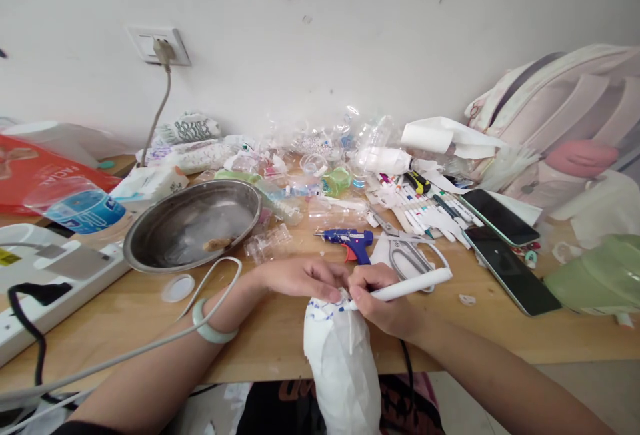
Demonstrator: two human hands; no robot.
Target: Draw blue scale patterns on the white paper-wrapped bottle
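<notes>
Marker stage, from the look of it: my right hand (380, 298) is curled tight around a white marker (410, 285), pinched near the tip, and the tip sits on the top edge of the white wrapped shape (340, 355). That shape stands right under both hands and hangs off the near edge of the table (500, 335). My left hand (300, 278) is mostly closed, fingertips pressed on the top of the shape, touching the right hand. A band of blue marks (320, 311) runs around the top just below my left fingers, so I'd say I'm partway round the rim with the drawing. I reckon the next stroke calls for a firm left-hand grip and turning the shape to bring a bare bit up to the tip.

Just beyond my right hand are a blue glue gun (350, 240) and scissors (405, 255), with a row of markers (425, 208) further back. Beyond my left hand is a metal bowl (193, 225). Well off to the right lie two phones (515, 268).

Readable writing: only "FACIAL", upside down on the red pack (45, 175) far left. Everything else is too small to tell.
</notes>
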